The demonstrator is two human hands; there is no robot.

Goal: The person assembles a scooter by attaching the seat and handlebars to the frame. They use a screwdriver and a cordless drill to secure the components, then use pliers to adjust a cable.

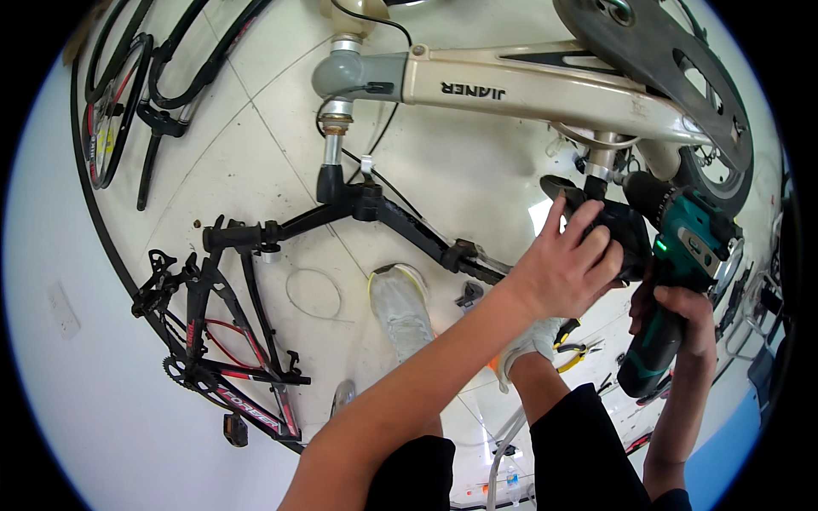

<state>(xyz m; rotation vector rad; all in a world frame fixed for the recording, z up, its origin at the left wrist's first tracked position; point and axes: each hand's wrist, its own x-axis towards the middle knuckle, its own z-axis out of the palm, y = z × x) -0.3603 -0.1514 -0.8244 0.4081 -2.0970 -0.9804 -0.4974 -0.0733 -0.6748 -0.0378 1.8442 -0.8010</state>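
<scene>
A beige bike frame (537, 89) lies across the upper view, with a seat post (601, 157) coming down from it. At the end of that post is a black saddle (626, 234), partly covered by my left hand (571, 260), whose fingers curl over it beside the post. My right hand (682, 315) is wrapped round the handle of a teal and black cordless drill (686, 243). Its light glows green, and its chuck (645, 196) points up and left, close to the saddle and post. The chuck's tip is hidden.
A black handlebar (392, 226) extends from the beige bike's stem. At lower left stands a black and red bike frame (247, 370); dark forks (170, 119) lean by the wall. Yellow-handled pliers (575, 353) and a loose cable (311, 294) lie on the floor near my shoes (400, 311).
</scene>
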